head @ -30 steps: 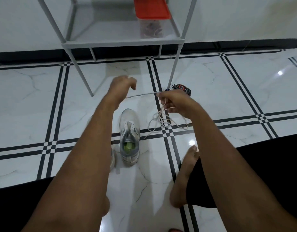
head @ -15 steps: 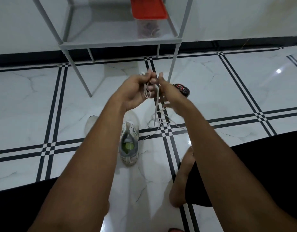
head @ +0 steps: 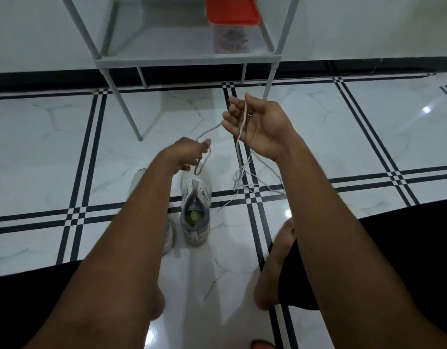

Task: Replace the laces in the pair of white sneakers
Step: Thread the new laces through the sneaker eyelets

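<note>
- Head view: your white sneaker stands upright on the tiled floor, its long axis running away from you, toe toward the grey shelf rack and heel opening toward your body; its eyelets look unlaced.
- A second sneaker lies just to the left of the first, mostly hidden behind your left forearm, so its heading cannot be read.
- Your left hand hovers just above the first sneaker's toe, fingers curled, pinching a lace that loops down beside the toe and also trails up toward your right hand.
- Your right hand is raised beyond and to the right of the sneaker, palm turned toward you, fingers loosely bent with a strand of lace running across them and hanging down.
- The hanging lace ends in a loose tangle on the floor just right of the sneaker's toe.
- Your bare foot rests on the floor nearer you, right of the sneaker's heel.
- A clear box with a red lid sits on the rack, well beyond the sneaker.
</note>
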A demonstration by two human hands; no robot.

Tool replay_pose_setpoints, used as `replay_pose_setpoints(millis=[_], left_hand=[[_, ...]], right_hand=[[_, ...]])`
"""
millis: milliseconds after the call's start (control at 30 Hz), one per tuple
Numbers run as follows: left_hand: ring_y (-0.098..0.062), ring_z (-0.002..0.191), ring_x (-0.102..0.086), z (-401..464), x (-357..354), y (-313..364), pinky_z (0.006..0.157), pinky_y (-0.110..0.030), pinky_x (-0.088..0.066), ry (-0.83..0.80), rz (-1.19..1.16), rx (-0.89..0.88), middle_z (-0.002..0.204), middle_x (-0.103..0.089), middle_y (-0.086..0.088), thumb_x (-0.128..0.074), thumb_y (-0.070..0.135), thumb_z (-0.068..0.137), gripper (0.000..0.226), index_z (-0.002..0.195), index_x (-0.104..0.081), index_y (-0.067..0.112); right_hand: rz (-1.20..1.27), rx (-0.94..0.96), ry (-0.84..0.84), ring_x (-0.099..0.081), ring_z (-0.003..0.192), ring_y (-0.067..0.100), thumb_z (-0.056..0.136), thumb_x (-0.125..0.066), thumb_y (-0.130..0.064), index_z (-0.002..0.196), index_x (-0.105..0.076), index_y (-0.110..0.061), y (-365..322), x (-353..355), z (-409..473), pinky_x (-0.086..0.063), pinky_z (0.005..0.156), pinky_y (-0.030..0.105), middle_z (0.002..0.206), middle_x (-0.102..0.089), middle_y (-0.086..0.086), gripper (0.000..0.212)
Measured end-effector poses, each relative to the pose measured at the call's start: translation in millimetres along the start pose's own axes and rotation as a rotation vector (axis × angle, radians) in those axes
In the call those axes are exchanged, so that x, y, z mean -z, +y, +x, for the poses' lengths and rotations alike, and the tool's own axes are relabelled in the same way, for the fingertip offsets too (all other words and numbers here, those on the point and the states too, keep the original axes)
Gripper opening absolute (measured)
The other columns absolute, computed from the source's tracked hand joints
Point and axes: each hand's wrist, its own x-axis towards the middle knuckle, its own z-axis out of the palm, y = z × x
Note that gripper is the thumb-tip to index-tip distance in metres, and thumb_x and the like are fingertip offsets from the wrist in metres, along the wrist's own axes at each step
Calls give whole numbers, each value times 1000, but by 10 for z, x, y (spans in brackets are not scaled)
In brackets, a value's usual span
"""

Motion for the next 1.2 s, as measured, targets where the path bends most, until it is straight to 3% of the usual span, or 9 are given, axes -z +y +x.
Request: replay_pose_setpoints(millis=[133, 233, 433, 500, 667, 867, 1000, 1100, 1200], left_hand=[[-29, 90, -66, -59, -88, 7, 80, -35, -52, 44, 347, -73, 106, -74, -16, -66, 34, 101, 35, 103, -78, 1], [-22, 83, -71, -107, -113, 46, 87, -38, -56, -17, 287, -84, 97, -77, -5, -59, 36, 106, 35, 107, -78, 6], [-18, 72, -60, -203, -51, 210, 69, -30, -55, -208, 241, -136, 89, -72, -3, -52, 26, 109, 28, 107, -77, 13], [-17, 71, -60, -204, -58, 272, 70, -30, -56, -237, 206, -160, 85, -72, -3, -54, 25, 108, 27, 101, -77, 14], [-17, 71, -70, -145, 69, 185, 67, -28, -60, -88, 290, -165, 86, -78, -9, -70, 32, 101, 28, 93, -75, 5], [-19, 78, -73, -117, 84, -19, 82, -36, -64, -113, 129, -187, 98, -79, -16, -66, 10, 101, 8, 101, -72, 5], [-23, 69, -71, -89, -29, -113, 71, -37, -61, 13, -5, -184, 88, -78, -12, -59, 36, 106, 29, 105, -61, 7], [-27, 92, -71, -51, -168, -436, 84, -39, -57, 232, 159, -188, 103, -74, -2, -44, 58, 106, 51, 114, -62, 11], [-31, 118, -62, -35, -413, -998, 99, -42, -49, 148, 432, -153, 127, -66, -6, -46, 57, 103, 49, 129, -61, 18]], right_hand=[[32, -26, 57, -74, 90, 27, 112, -47, -19, 133, -62, 5, 56, -13, 66, -64, 88, 44, 93, -70, 12, 35], [-59, -73, 133, -74, 87, 26, 112, -46, -20, 127, -65, 5, 89, 132, 135, -65, 82, 43, 93, -70, 12, 35], [-1780, -277, 350, -62, 112, 31, 98, -61, -32, 135, -59, -8, 300, 367, 178, -54, 92, 40, 126, -64, 12, 44], [-1562, -159, 156, -58, 131, 29, 97, -72, -37, 148, -56, -15, 471, 383, 200, -52, 102, 39, 150, -57, 8, 57], [-1353, 30, 145, -77, 94, 27, 99, -75, -26, 92, -82, -10, 704, 506, 298, -63, 88, 44, 90, -82, 1, 19], [-1383, 11, 67, -69, 104, 10, 95, -78, -40, 123, -76, -17, 828, 561, 332, -52, 79, 23, 113, -74, -6, 37], [-1013, 84, 69, -73, 77, 14, 101, -73, -22, 88, -79, -10, 1033, 462, 391, -59, 82, 30, 82, -79, 6, 19], [-876, 44, 174, -71, 68, 20, 102, -71, -16, 95, -77, -1, 1166, 520, 415, -65, 81, 39, 82, -74, 11, 18], [-905, 3, 239, -66, 58, 19, 102, -71, -18, 99, -75, 0, 1327, 627, 377, -62, 64, 33, 84, -72, 11, 18]])
